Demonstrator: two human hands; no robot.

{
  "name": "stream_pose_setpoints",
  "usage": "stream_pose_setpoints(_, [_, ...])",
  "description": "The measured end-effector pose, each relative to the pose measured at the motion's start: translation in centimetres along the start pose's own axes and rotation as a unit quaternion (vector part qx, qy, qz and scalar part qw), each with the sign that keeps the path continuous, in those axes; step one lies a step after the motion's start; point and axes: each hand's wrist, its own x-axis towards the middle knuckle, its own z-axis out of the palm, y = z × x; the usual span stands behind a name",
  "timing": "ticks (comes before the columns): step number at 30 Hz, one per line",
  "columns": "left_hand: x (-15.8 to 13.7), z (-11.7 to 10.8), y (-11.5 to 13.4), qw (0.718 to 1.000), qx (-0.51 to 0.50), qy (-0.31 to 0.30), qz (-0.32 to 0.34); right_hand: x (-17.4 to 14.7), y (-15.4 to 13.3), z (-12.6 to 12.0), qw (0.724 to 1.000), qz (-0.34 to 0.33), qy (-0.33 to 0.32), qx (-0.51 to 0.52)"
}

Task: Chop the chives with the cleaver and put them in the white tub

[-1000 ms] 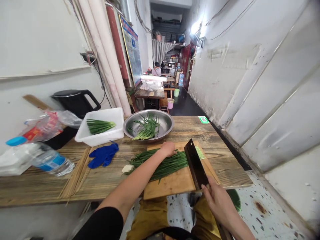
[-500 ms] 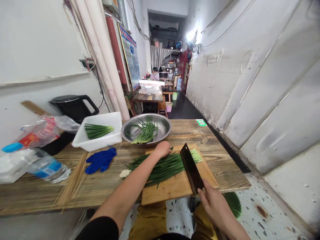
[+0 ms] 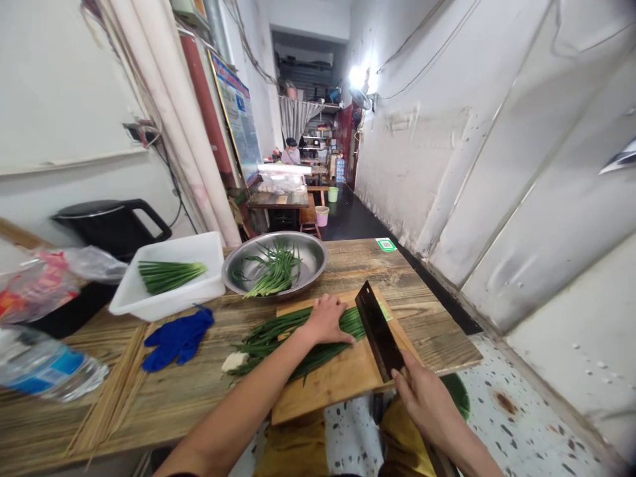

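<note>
A bundle of garlic chives (image 3: 268,332) lies across the wooden cutting board (image 3: 328,391), its leafy ends hanging over the board's left side. My left hand (image 3: 328,320) is laid over the bundle and grips it, thumb on the near side and fingers on the far side. In my right hand (image 3: 422,397), closed around the handle, is a dark cleaver (image 3: 377,330). Its blade stands on edge across the pale stem ends, to the right of my left hand. A few pale stems show past the blade.
Behind the board stand a steel bowl (image 3: 318,268) with chives and a white tub (image 3: 173,299) with a chive bundle. Blue gloves (image 3: 179,338), thin sticks (image 3: 112,384) and a water bottle (image 3: 54,371) lie left. A black kettle (image 3: 99,225) stands behind. A person (image 3: 291,154) is far back.
My left hand has come from the far edge of the chives onto the bundle, spreading over it. The cleaver remains across the stem ends. The view has shifted slightly right.
</note>
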Motion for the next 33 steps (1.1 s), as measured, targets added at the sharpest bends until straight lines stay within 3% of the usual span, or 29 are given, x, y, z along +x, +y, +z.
stream_pose_setpoints(5, [0.2,0.9,1.2,0.999,0.029,-0.041,-0.007,-0.5,0.2,-0.8,1.0,0.014,0.016,0.013])
stream_pose_setpoints(14, [0.0,2.4,3.1,1.0,0.016,-0.007,0.009,-0.8,0.7,-0.6,0.999,0.012,0.022,0.026])
stream_pose_setpoints(23, [-5.0,3.9,1.9,0.995,0.034,0.038,-0.082,-0.2,-1.3,-0.4,0.999,-0.031,-0.023,-0.005])
stream_pose_setpoints(28, [-5.6,5.4,1.6,0.995,0.059,0.031,-0.073,0.5,-2.7,-0.7,0.997,-0.034,-0.054,-0.034])
stream_pose_setpoints(33, [-5.4,5.1,1.5,0.997,0.039,0.034,-0.063,1.0,-4.0,-1.2,0.991,-0.018,-0.083,-0.104])
